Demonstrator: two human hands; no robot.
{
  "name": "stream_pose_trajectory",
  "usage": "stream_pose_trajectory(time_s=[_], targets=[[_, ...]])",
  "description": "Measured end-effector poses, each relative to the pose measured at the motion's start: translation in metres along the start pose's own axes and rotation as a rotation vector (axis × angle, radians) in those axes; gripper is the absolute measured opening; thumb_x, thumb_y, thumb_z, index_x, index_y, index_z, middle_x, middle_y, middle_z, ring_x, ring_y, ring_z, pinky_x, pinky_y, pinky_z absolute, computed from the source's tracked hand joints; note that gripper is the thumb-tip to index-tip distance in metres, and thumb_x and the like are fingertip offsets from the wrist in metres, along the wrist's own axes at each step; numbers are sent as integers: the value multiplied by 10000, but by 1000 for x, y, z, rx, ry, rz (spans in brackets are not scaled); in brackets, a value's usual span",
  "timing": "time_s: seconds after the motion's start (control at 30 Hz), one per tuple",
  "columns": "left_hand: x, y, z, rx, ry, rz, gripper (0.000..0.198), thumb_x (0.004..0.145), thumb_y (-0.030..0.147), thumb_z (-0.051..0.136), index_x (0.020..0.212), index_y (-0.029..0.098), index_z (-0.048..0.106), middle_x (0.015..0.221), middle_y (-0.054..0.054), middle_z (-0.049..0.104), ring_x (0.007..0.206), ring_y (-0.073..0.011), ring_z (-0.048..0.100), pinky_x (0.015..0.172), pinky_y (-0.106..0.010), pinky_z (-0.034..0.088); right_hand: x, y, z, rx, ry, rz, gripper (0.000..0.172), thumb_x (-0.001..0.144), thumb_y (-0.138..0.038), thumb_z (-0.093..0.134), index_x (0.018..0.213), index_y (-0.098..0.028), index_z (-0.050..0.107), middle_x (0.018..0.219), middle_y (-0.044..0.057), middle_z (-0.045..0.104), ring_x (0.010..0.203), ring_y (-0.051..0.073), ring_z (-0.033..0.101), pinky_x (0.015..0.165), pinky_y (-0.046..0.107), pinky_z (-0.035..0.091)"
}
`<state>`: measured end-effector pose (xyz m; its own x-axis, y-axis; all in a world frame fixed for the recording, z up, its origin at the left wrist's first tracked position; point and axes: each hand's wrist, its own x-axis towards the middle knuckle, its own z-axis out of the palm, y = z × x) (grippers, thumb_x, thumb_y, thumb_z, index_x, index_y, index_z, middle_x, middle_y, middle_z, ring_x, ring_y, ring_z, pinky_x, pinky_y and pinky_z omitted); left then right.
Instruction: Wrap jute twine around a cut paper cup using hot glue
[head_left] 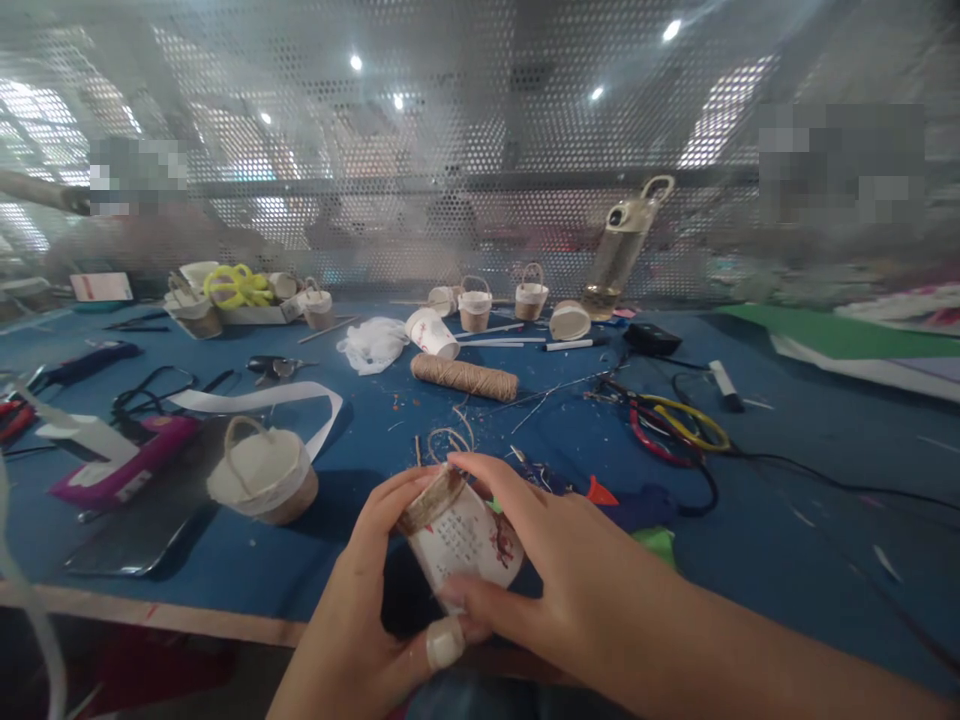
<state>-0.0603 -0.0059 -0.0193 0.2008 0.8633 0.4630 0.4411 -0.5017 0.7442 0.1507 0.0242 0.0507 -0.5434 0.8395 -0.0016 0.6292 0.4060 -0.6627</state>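
Between my two hands a white printed paper cup [459, 540] lies tilted on its side, a band of brown twine wrapped around one end. My left hand [375, 590] curls around its left side, with a pale wrap on the thumb. My right hand [555, 560] grips the cup from the right, fingers on the top and thumb across the lower side. Loose twine [450, 437] curls just beyond the cup. A finished-looking small basket [262, 475] with a twine handle stands left of my left hand. Farther back lies a roll of twine [465, 377].
A purple glue gun [127, 465] and a dark phone-like slab [142, 535] lie at left. Pliers with red and yellow handles [679, 430] are at right. Small baskets [475, 308], another cup [433, 333] and a leaning bottle [619, 250] stand along the mesh partition [450, 150].
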Motion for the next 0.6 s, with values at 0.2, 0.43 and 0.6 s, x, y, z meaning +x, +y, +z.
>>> stream_pose_trajectory(time_s=[0.2, 0.43, 0.6], targets=[[0, 2, 0, 41, -30, 80, 703, 946, 456, 732, 1541, 398, 362, 1550, -108, 510, 1452, -335, 530, 1135, -517, 538, 5, 2, -4, -43, 20, -45, 803, 898, -516, 742, 1578, -308, 371, 1048, 54, 788, 900, 283, 739, 670, 337, 444], [0, 2, 1, 104, -63, 135, 730, 958, 287, 716, 1576, 376, 338, 1599, -114, 441, 1513, -304, 464, 1173, -477, 514, 6, 1, -9, 72, 28, -30, 537, 899, -470, 740, 1368, -282, 558, 952, 17, 793, 835, 232, 736, 651, 310, 466], [-2, 2, -1, 98, -71, 130, 713, 977, 393, 700, 1587, 374, 332, 1611, -110, 428, 1532, -313, 433, 1190, -478, 496, 2, -2, -3, 174, 21, 31, 447, 910, -456, 717, 1278, -261, 552, 1005, 35, 790, 872, 243, 736, 685, 335, 511]])
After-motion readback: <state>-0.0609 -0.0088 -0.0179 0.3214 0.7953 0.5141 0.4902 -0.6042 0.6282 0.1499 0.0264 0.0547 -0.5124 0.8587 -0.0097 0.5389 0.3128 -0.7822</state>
